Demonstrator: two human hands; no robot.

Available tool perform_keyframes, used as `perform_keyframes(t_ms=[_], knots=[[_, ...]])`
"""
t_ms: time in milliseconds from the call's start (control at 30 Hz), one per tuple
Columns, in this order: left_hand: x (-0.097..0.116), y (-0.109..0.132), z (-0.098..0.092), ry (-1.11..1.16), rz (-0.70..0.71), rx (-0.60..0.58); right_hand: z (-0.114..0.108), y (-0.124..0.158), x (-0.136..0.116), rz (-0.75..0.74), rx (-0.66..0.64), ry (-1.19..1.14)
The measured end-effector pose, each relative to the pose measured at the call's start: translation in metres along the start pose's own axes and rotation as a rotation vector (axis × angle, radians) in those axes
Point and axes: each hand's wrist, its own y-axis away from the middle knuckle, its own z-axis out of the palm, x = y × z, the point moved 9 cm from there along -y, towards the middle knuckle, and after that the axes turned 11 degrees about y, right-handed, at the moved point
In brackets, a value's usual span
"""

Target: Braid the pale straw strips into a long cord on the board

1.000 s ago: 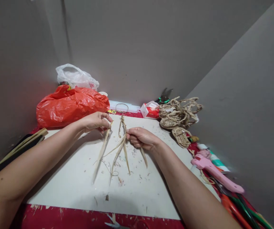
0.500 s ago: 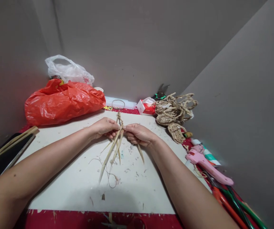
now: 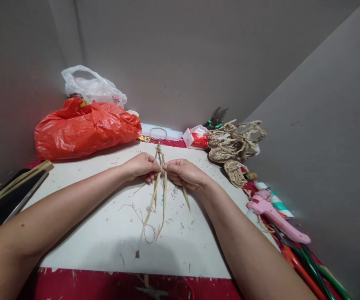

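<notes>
Between my two hands, over the white board [image 3: 111,237], is a braid of pale dried-grass strips [image 3: 159,153], its knotted end pointing away from me. My left hand [image 3: 144,166] pinches the braid from the left, thumb against fingers. From the right, my right hand [image 3: 184,173] pinches it at nearly the same spot, the fingertips almost meeting. Loose flat strips [image 3: 164,204] hang from the pinch toward me, and another strip end [image 3: 186,199] sticks out below my right hand. A thin curled thread [image 3: 150,234] lies on the board under them.
A red plastic bag [image 3: 86,129] and a white bag [image 3: 95,88] stand at the back left. Braided rope coils [image 3: 230,143], a red tissue pack [image 3: 196,137] and pliers [image 3: 218,118] sit back right. A pink glue gun [image 3: 278,221] lies at right, a dark tablet-like slab [image 3: 11,200] left.
The hanging strips have swung to the right and lie closer to straight. Both hands keep pinching the braid at about the same place; the whole view has shifted slightly.
</notes>
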Motion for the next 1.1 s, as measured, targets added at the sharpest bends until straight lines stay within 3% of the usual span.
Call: perform_keyframes(t_ms=[133,367,1100], knots=[[-0.0003,-0.0021,-0.0037,0.035,0.012,0.034,-0.0001,-0.0010,-0.0003,-0.016,0.005,0.005],[-0.0007,0.0002,-0.0004,0.100,-0.041,-0.011,0.0021,0.0016,-0.0038,-0.012,0.015,0.037],[-0.0027,-0.0023,-0.0043,0.047,0.014,-0.010,0.0052,0.0007,0.0009,0.011,-0.013,0.063]])
